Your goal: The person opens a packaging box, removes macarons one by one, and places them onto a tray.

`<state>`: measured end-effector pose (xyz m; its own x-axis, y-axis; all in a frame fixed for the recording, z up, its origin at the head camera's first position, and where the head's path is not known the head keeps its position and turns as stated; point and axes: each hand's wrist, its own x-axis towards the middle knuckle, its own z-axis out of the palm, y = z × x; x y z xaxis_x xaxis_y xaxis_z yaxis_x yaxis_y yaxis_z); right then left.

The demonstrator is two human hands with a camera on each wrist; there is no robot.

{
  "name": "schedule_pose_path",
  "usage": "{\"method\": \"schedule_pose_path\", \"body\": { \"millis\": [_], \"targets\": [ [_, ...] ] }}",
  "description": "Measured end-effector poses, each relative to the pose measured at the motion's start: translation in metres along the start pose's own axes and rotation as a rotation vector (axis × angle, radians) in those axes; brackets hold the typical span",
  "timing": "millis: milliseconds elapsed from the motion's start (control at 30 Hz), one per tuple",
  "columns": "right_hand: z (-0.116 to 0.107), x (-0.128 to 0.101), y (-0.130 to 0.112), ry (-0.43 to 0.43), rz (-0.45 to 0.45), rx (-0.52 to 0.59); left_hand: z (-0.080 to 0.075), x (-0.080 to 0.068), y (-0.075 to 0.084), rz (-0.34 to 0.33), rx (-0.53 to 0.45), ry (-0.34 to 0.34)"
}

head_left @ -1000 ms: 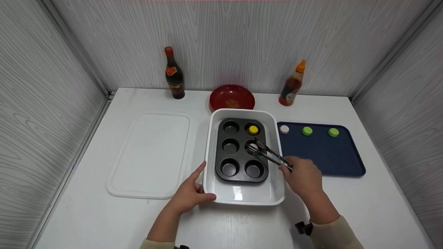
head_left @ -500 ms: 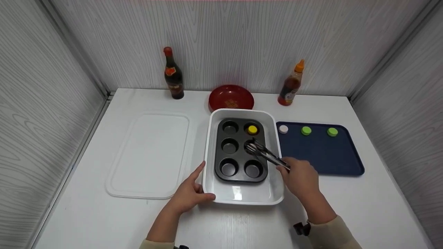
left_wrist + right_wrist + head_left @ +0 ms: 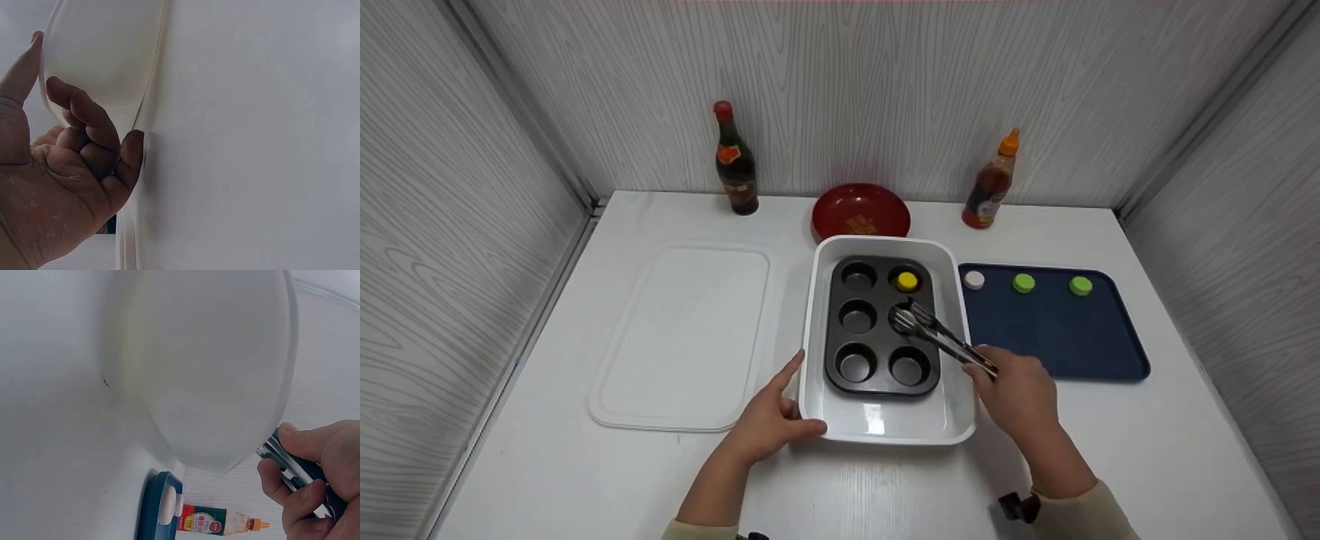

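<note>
My right hand (image 3: 1020, 390) grips metal tongs (image 3: 949, 341), which reach over the wall of a white rectangular bin (image 3: 877, 427). The tips of the tongs are in the middle right cup of a dark muffin tin (image 3: 883, 345), which lies in the bin. Something pale shows at the tips, too small to tell apart from the metal. A yellow round cap-like piece (image 3: 907, 281) sits in the far right cup. At the bin's near left corner, my left hand (image 3: 769, 427) rests with thumb and index finger spread along the outside; its other fingers bend beneath in the left wrist view.
A navy tray (image 3: 1057, 337) at right carries a white round piece (image 3: 974, 280) and two green ones (image 3: 1023, 283). A translucent lid (image 3: 690, 337) lies at left. Behind the bin are a red bowl (image 3: 861, 206), a dark bottle (image 3: 737, 169) and a sauce bottle (image 3: 990, 184).
My right hand has shifted slightly right and towards me with the tongs. The white piece seen at the tong tips earlier is less visible now. The left hand has stayed in place.
</note>
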<state>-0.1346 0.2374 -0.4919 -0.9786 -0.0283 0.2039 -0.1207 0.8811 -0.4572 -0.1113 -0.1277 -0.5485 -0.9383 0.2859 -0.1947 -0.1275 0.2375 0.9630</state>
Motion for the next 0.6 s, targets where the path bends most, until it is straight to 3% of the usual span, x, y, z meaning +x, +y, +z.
{"method": "schedule_pose_path", "body": {
  "millis": [600],
  "targets": [
    [-0.021,-0.01,-0.001,0.149,-0.058,0.068,-0.001,0.0,0.0,0.009,0.027,0.003]
  ]
}}
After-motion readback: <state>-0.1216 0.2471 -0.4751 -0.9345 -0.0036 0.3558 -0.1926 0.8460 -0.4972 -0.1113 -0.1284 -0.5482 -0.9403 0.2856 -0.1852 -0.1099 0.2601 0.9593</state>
